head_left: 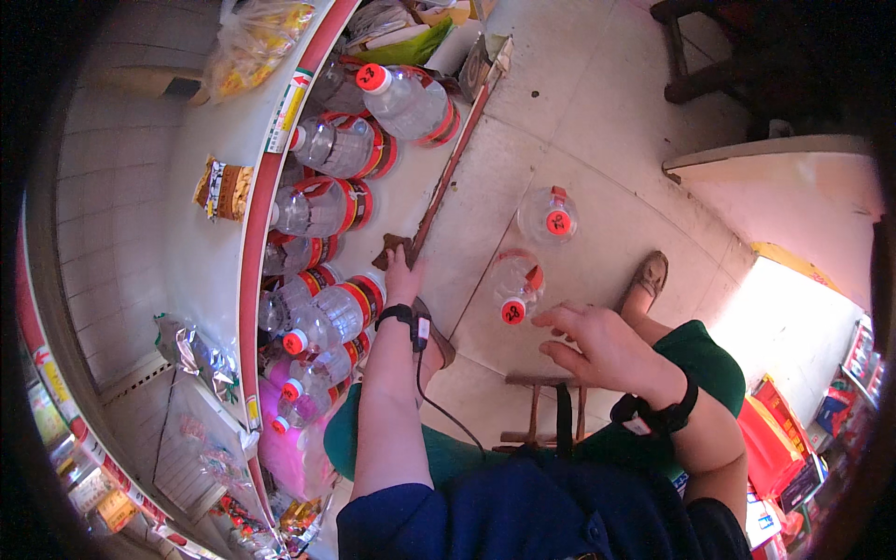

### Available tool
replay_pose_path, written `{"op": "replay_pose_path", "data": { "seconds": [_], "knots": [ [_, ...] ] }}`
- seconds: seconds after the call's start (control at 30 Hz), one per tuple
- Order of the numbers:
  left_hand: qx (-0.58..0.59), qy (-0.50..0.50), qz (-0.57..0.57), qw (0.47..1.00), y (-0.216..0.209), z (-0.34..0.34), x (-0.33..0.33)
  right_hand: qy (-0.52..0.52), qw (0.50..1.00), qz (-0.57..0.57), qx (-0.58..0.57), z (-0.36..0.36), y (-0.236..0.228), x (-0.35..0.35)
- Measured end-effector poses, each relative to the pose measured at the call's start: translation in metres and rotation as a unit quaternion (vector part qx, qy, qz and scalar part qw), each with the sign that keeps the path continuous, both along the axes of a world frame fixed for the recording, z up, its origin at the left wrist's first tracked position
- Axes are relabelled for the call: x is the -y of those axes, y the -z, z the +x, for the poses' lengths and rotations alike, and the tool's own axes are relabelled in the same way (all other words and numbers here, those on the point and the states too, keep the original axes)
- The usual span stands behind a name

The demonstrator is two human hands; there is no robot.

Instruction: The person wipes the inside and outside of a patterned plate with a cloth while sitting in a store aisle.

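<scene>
My left hand [403,278] is at the lower shelf's front edge, its fingers closed on a small brown cloth [388,247] pressed against the shelf board. My right hand [602,347] hovers empty over the floor, fingers apart and slightly curled. Just beyond its fingertips stands a clear plastic bottle [519,276] with a red cap, apart from the hand. A second clear bottle [542,220], also red-capped, stands farther off on the tiles. On the lower shelf several big clear bottles [338,147] with red caps and red-and-black bands are crowded to the left of my left hand.
The shelf unit [254,210] has a red front strip; a brown-and-gold packet [224,189] and a bag of yellow snacks [257,47] lie on its upper level. A low wooden stool [532,437] is between my legs. Red boxes [773,448] sit at right.
</scene>
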State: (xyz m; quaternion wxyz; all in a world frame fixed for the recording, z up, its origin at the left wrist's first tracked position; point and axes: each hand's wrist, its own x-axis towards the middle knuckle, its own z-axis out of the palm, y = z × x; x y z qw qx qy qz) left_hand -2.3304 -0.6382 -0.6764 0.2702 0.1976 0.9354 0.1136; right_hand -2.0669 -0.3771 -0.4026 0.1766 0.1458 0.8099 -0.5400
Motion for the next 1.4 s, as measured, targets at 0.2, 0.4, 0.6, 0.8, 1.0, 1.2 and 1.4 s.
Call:
{"op": "replay_pose_path", "data": {
  "seconds": [0.2,0.4,0.6,0.8,1.0,1.2,1.4],
  "knots": [
    [-0.068,-0.067,0.081,0.992,-0.037,0.031,0.015,0.013,0.997,0.031,-0.074,0.012,0.004,-0.001],
    [0.076,-0.062,0.223,0.97,-0.106,0.119,-0.001,0.061,0.992,0.017,-0.113,0.029,0.003,0.003],
    [0.269,-0.058,0.394,0.877,-0.22,0.205,-0.033,0.07,0.975,0.066,-0.201,0.047,-0.009,0.023],
    [0.302,-0.03,0.485,0.82,-0.292,0.248,-0.03,0.065,0.97,-0.105,-0.208,0.069,-0.021,0.051],
    [0.314,-0.07,0.519,0.792,-0.305,0.278,0.0,0.01,0.968,-0.189,-0.165,0.084,-0.037,0.065],
    [0.304,-0.104,0.48,0.817,-0.295,0.311,0.044,-0.083,0.97,-0.175,-0.144,0.115,-0.014,0.072],
    [0.355,-0.104,0.459,0.807,-0.272,0.335,0.075,-0.023,0.971,-0.215,-0.099,0.131,-0.028,0.084]
  ]
}}
